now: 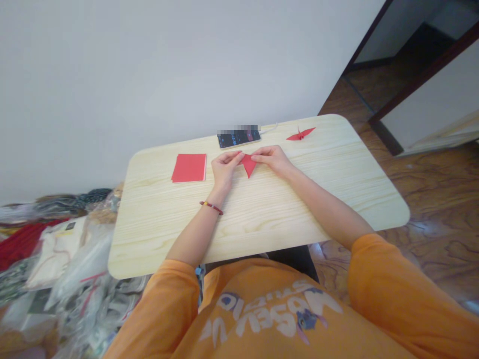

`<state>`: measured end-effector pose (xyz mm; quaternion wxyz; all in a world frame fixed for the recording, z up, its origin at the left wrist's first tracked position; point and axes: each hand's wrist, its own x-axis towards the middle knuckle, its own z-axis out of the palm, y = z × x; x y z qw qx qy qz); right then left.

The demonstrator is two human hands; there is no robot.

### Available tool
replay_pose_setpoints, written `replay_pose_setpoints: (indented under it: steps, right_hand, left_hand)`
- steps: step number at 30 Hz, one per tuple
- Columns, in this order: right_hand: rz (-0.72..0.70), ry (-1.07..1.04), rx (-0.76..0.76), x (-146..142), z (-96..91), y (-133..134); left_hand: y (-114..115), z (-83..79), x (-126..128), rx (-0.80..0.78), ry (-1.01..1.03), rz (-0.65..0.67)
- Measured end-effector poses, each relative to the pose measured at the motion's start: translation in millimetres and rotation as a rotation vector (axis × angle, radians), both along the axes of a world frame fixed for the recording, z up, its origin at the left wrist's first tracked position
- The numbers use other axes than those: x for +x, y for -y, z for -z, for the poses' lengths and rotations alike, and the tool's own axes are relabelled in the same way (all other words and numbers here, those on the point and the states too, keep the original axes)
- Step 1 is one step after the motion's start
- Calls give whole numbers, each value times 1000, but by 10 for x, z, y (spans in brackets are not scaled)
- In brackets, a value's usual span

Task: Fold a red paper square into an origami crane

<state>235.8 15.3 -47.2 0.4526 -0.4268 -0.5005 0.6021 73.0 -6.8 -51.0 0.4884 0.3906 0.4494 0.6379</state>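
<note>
A small red folded paper (249, 164), triangular with its point toward me, lies on the light wooden table (262, 209). My left hand (224, 167) pinches its left upper edge, fingers pressed together on the paper. My right hand (272, 157) pinches the right upper edge the same way. Both hands rest on the tabletop. A red beaded bracelet (211, 207) circles my left wrist.
A stack of red square paper (189, 167) lies left of my hands. A phone (238, 137) with a cable lies at the far edge. A finished red paper crane (300, 134) sits at the far right. Bags and cloth (56, 259) pile on the floor to the left.
</note>
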Motion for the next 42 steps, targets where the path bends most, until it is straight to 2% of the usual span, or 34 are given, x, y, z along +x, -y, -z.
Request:
replay_pose_setpoints:
  steps: [7, 15, 21, 26, 29, 36, 39, 42]
  right_hand:
    - [-15, -12, 5, 1, 26, -17]
    - [1, -21, 6, -11, 73, -55]
    - [-1, -122, -36, -86, 127, -47]
    - [-33, -189, -76, -100, 67, -40]
    - [-26, -168, -61, -94, 11, -38]
    - [109, -8, 7, -154, 5, -7]
    - [86, -63, -21, -222, 20, 34]
    - [41, -30, -3, -266, 31, 62]
  left_hand:
    - [7, -5, 2, -21, -3, -17]
    - [15, 7, 44, -48, 68, -111]
    - [34, -4, 81, -33, 147, -148]
    - [12, 14, 71, -75, 244, -180]
    - [1, 17, 67, -86, 273, -165]
    - [-17, 21, 94, -66, 333, -207]
    - [-23, 30, 107, -74, 347, -243]
    - [-17, 23, 114, -83, 361, -257]
